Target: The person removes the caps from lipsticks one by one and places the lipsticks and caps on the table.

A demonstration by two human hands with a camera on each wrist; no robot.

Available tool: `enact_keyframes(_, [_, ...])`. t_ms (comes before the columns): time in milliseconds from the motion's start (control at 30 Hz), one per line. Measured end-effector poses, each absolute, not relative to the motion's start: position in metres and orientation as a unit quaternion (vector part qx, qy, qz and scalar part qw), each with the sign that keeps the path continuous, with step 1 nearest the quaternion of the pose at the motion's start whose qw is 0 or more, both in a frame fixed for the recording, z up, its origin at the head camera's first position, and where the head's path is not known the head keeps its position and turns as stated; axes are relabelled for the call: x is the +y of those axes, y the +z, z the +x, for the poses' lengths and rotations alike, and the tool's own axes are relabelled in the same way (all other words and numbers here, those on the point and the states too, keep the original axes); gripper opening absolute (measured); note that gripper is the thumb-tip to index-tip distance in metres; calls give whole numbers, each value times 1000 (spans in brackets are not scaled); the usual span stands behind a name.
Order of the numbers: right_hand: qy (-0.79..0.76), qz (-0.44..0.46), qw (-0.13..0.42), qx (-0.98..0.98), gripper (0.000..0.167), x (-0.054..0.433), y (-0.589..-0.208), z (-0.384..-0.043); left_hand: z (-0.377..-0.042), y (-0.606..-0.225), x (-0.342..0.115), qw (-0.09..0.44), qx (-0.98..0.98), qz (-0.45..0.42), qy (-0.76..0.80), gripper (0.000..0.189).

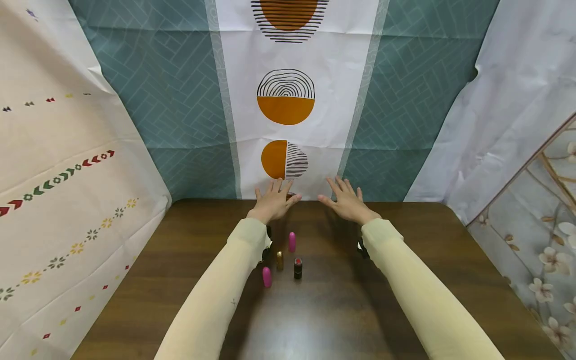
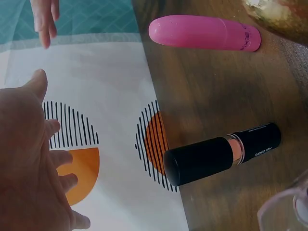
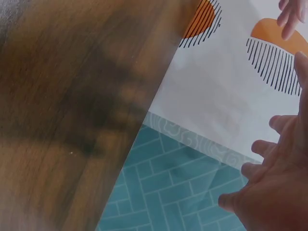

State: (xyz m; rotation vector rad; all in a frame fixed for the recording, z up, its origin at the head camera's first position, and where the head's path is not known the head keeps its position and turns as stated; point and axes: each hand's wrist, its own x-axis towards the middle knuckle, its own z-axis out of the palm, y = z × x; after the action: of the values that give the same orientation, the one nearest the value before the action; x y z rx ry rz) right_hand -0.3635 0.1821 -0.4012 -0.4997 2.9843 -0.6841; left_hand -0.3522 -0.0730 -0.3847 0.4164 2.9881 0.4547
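Observation:
My left hand is spread with fingers straight, above the far table edge, holding nothing. To its right my right hand is held the same way, also holding nothing. Nearest the left hand is a bright pink tube with a rounded top. Closer in are a gold tube, a black lipstick with a red top and a second pink tube. The left wrist view adds a black lipstick tube with a coral band, and part of a clear object.
A brown wooden table bears these items. Behind it hangs a teal and white cloth with orange circles. Patterned cloths flank both sides, cream at left and white with flowers at right.

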Motion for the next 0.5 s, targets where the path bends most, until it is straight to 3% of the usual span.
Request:
enact_keyframes(200, [-248,-173,13,953,92,181,-399,-355,-349,-386,-74,49,973,152,169,74])
enact_keyframes(500, [-268,-192,7,944,79,177,-386,-343,-341,-379,-74,46,967,174,178,73])
